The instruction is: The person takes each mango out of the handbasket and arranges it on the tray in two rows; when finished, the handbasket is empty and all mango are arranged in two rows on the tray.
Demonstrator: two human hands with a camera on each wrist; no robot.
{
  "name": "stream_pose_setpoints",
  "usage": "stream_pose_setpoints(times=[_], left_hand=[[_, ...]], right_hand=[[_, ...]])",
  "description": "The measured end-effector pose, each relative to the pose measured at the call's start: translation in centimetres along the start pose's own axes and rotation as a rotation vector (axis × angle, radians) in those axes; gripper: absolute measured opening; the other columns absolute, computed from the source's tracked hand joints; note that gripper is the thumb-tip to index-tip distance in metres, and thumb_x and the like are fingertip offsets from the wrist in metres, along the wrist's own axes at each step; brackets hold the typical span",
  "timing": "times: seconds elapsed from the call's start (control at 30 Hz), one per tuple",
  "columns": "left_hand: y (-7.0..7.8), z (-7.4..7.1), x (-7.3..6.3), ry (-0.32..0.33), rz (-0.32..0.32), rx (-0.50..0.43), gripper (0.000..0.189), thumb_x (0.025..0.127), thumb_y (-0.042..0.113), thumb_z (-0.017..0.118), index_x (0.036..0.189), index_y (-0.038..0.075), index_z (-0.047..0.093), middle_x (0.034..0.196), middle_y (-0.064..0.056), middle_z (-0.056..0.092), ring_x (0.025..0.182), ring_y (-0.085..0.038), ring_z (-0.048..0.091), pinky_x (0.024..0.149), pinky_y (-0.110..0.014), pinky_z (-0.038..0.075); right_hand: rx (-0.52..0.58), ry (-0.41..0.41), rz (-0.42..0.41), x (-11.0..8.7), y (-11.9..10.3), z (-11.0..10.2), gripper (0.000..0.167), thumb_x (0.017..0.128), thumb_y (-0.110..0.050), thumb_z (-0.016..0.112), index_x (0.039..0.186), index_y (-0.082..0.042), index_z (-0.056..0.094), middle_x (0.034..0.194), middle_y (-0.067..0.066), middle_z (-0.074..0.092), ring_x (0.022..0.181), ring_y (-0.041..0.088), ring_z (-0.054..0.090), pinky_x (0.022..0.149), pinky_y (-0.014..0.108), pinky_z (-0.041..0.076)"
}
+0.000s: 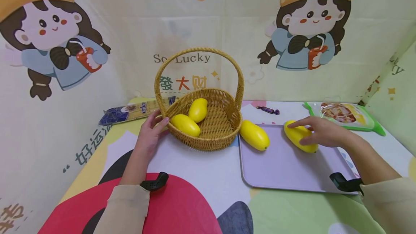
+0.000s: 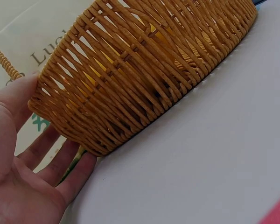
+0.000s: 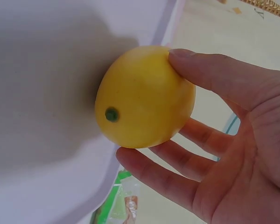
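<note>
My left hand [image 1: 151, 134] holds the left end of a woven wicker basket [image 1: 211, 143], its thumb at the rim and its fingers round the outer side in the left wrist view. Two yellow mangoes lie inside: one mango [image 1: 185, 125] by the front wall, another mango [image 1: 198, 109] behind it. On the lilac tray [image 1: 279, 172], my right hand [image 1: 325, 133] grips a yellow mango [image 1: 292, 134] between thumb and fingers. Its green stem end faces the right wrist camera. Another mango [image 1: 255, 135] lies at the tray's left edge, beside the basket.
Behind the basket at left lies a blue-and-clear pasta packet [image 1: 130, 111]. A purple wrapped candy [image 1: 268, 110] sits beyond the tray. At the back right is a green-edged food packet [image 1: 344, 115]. Printed cloth walls enclose the table, and the basket's tall handle [image 1: 201, 50] arches upward.
</note>
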State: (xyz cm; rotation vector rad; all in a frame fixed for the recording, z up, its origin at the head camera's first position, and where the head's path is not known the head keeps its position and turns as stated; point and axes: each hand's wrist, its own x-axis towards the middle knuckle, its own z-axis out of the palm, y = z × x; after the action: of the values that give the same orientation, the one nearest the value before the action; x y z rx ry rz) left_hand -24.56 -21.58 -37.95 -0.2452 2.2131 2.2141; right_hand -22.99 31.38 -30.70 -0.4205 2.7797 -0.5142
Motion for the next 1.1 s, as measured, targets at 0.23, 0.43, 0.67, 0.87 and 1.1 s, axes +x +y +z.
stream_pose_setpoints(times=[0.23,0.43,0.67,0.87,1.1], left_hand=[[0.0,0.0,0.0,0.000,0.004,-0.006,0.064,0.102,0.034,0.066,0.159,0.037,0.037,0.161,-0.003,0.042,0.146,-0.022,0.043,0.119,-0.043,0.044],[0.0,0.1,0.1,-0.002,0.011,-0.008,0.062,0.104,0.030,0.064,0.159,0.035,0.038,0.160,-0.004,0.042,0.145,-0.023,0.043,0.119,-0.043,0.044],[-0.1,0.2,0.2,-0.004,0.028,-0.005,0.063,0.102,0.033,0.066,0.159,0.033,0.039,0.159,-0.006,0.044,0.144,-0.023,0.045,0.117,-0.044,0.046],[0.0,0.2,0.1,0.002,0.019,-0.004,0.062,0.103,0.031,0.065,0.159,0.034,0.038,0.159,-0.006,0.043,0.145,-0.023,0.044,0.118,-0.043,0.046],[-0.1,0.2,0.0,0.001,0.023,-0.005,0.062,0.103,0.031,0.064,0.159,0.034,0.038,0.159,-0.006,0.043,0.145,-0.024,0.044,0.117,-0.044,0.046]], right_hand=[[0.011,0.001,-0.004,0.1,-0.1,0.2,0.052,0.089,-0.016,0.077,0.139,-0.017,0.066,0.148,0.032,0.047,0.123,0.053,0.050,0.095,0.069,0.051],[0.017,0.012,-0.001,0.1,-0.1,0.3,0.051,0.089,-0.017,0.077,0.139,-0.015,0.066,0.146,0.033,0.047,0.123,0.053,0.050,0.095,0.069,0.051],[0.015,0.020,-0.021,0.2,-0.4,0.3,0.050,0.090,-0.017,0.077,0.139,-0.014,0.066,0.144,0.032,0.052,0.121,0.052,0.053,0.091,0.064,0.055],[0.015,0.014,-0.008,0.4,-0.9,0.4,0.051,0.090,-0.019,0.077,0.140,-0.014,0.066,0.144,0.033,0.050,0.121,0.052,0.052,0.091,0.063,0.055],[-0.025,0.046,0.006,0.2,-1.4,0.2,0.051,0.092,-0.025,0.076,0.140,-0.012,0.064,0.142,0.033,0.052,0.120,0.054,0.052,0.089,0.066,0.055]])
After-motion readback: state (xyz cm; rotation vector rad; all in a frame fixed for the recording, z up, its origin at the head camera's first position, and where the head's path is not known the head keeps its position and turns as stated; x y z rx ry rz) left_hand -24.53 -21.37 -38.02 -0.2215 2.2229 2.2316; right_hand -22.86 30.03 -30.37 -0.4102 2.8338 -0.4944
